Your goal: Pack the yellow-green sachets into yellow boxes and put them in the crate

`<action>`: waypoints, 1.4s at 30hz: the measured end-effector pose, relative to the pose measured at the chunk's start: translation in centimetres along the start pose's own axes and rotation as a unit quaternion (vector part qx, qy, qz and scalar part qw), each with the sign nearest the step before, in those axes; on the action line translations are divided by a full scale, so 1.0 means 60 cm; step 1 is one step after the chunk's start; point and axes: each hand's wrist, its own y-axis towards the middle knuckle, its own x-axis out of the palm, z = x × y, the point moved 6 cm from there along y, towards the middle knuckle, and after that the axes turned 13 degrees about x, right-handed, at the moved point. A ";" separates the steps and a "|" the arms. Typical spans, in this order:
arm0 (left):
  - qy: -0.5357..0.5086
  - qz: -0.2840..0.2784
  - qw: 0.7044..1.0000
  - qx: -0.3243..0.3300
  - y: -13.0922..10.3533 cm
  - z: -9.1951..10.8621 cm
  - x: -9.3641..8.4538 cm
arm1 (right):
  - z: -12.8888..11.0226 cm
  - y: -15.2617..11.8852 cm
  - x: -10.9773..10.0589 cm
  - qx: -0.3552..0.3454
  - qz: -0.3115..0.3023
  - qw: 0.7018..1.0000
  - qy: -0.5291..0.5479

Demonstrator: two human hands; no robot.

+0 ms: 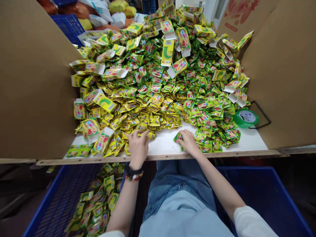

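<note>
My left hand (138,146) is at the front of the white table (164,141), its fingers curled over yellow sachets (151,135) at the pile's near edge. To its right, my right hand (188,141) closes its fingers on a green sachet (177,136) lying near the table's front edge. Yellow sachets spread around the left hand, and green sachets (208,135) lie just beside the right. Behind both hands rises a big heap of sachets mixed with small open printed boxes (168,52). My fingers partly hide what they hold.
Tall cardboard walls (283,75) flank the table. A roll of green tape (246,118) lies at the right. Below the left side, a blue crate (58,194) contains filled boxes; another blue crate (261,194) stands below the right. A wooden strip (163,158) runs along the front edge.
</note>
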 end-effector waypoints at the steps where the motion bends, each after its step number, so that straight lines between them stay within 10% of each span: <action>1: 0.013 -0.028 0.999 0.029 0.024 0.016 0.021 | 0.006 0.004 -0.008 -0.004 0.022 0.999 0.046; 5: 0.036 -0.092 0.993 0.062 0.062 0.026 0.060 | 0.033 0.004 -0.042 0.023 0.108 0.949 0.295; 10: -0.152 -0.102 0.981 0.065 0.047 0.051 0.060 | -0.005 -0.012 0.005 0.074 -0.080 0.847 0.520; 16: -0.339 -0.075 0.937 0.048 0.017 0.091 0.036 | -0.067 -0.042 0.043 0.058 -0.171 0.819 0.545; 18: -0.305 -0.035 0.951 0.019 0.005 0.038 0.005 | -0.051 -0.045 0.039 0.078 -0.149 0.822 0.544; 22: -0.039 0.106 0.977 -0.180 -0.046 -0.174 -0.093 | 0.011 -0.041 0.009 0.114 -0.068 0.846 0.516; 27: 0.057 -0.072 0.969 -0.229 -0.077 -0.314 -0.102 | 0.047 -0.041 -0.022 0.121 0.000 0.845 0.521; 32: 0.080 0.065 0.977 -0.185 -0.054 -0.200 -0.120 | 0.028 -0.048 -0.049 0.103 0.039 0.837 0.537; 38: -0.203 -0.002 0.978 0.040 -0.011 0.061 -0.016 | -0.021 -0.050 -0.093 0.039 0.034 0.831 0.554; 42: -0.252 0.052 0.963 0.074 -0.008 0.135 0.015 | -0.033 -0.045 -0.116 -0.008 0.016 0.857 0.515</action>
